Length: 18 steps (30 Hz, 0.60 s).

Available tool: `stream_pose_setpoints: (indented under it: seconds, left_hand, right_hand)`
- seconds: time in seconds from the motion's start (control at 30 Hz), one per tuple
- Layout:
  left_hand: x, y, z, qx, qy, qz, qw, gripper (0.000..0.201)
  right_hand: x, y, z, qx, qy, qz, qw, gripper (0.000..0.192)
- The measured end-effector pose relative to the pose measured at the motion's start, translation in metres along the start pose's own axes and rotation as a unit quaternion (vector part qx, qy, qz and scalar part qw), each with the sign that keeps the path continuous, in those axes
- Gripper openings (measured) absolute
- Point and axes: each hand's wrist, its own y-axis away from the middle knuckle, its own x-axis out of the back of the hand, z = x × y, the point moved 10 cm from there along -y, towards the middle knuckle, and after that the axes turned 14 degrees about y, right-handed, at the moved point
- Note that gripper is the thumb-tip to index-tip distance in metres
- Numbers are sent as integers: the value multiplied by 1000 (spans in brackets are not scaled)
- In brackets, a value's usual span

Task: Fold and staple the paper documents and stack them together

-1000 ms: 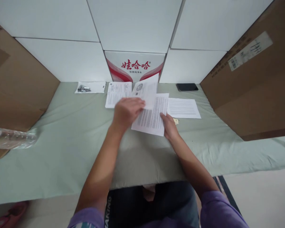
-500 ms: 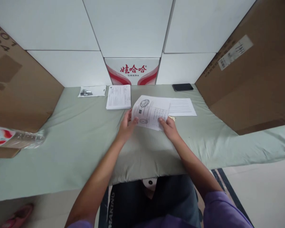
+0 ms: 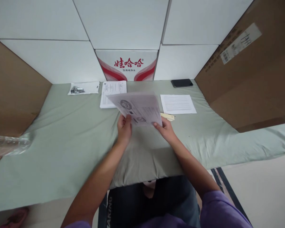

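Both hands hold a printed sheet with round stamps (image 3: 137,107) lifted off the pale green table cover (image 3: 73,136). My left hand (image 3: 124,128) pinches its near left corner, and my right hand (image 3: 165,129) grips its near right corner. The sheet is tilted, with its far edge raised. Behind its left side a second printed page (image 3: 111,90) lies flat. To the right another printed page (image 3: 178,104) lies on the cover, with a small cream slip (image 3: 168,116) beside my right hand.
A small clear bag with metal parts (image 3: 83,88) and a black phone (image 3: 181,83) lie at the back. White boxes and a red-lettered carton (image 3: 127,65) form the back wall. Brown cardboard (image 3: 249,69) stands on both sides. A plastic bottle (image 3: 7,144) lies far left.
Both hands have lifted the stamped sheet off the pages and drawn it up and left. The right-hand page now lies fully uncovered.
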Motion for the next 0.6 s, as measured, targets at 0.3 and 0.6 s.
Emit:
stream_pose_setpoints:
  seconds: [0.3, 0.6]
  left_hand:
    - [-9, 8, 5, 4, 71, -18, 997, 56]
    - [31, -31, 24, 27, -76, -118, 990, 62]
  right_hand:
    - [17, 10, -4, -14, -12, 115, 993, 46]
    - [44, 10, -22, 64, 178, -54, 980, 27]
